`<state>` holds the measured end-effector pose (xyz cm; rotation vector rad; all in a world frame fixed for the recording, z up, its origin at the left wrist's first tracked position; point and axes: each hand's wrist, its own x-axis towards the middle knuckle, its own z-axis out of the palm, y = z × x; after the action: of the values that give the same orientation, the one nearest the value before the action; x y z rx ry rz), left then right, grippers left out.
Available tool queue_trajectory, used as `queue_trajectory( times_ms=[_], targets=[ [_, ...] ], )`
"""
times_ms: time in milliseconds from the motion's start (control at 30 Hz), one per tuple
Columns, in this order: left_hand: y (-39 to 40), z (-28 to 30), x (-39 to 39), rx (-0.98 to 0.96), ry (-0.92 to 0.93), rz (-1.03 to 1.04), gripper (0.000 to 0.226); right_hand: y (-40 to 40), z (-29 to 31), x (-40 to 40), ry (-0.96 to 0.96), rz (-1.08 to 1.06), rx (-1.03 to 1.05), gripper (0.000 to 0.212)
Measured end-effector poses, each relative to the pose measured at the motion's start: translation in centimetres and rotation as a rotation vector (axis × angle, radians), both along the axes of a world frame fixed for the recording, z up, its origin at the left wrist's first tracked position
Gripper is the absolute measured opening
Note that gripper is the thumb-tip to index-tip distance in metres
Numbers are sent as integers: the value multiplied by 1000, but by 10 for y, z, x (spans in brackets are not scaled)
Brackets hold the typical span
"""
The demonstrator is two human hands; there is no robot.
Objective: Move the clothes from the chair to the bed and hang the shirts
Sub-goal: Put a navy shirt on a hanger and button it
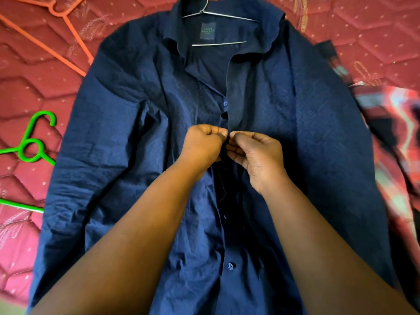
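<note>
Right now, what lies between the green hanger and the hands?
In the head view, only the navy shirt's left-side sleeve and front; green hanger, hands.

Two bare forearms enter from bottom edge, no sleeves visible up to frame border. Left hand bare: no ring, no watch, no bracelet; small dark mole on back of hand near wrist. Right hand bare too, short unpainted nails, creased knuckles. No gloves, no wristbands, no clothing in sight.

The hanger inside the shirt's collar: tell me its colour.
Silver bare metal wire hanger, seen in the head view inside the navy shirt.
</note>
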<state>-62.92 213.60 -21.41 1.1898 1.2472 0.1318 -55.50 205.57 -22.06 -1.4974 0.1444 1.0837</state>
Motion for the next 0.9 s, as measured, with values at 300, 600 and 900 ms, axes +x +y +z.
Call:
queue_trajectory(
  times_ms=[300, 600, 900],
  targets=[
    [5, -5, 0, -62, 18, -27, 25, 1, -11, 0, -92, 24, -9, 14],
    [3, -4, 6, -24, 21, 90, 22, 2, -25, -5, -354, 68, -30, 10],
    [-7, -7, 10, 183, 100, 19, 29, 5, -33, -10, -692, 150, -201, 12]
  ],
)
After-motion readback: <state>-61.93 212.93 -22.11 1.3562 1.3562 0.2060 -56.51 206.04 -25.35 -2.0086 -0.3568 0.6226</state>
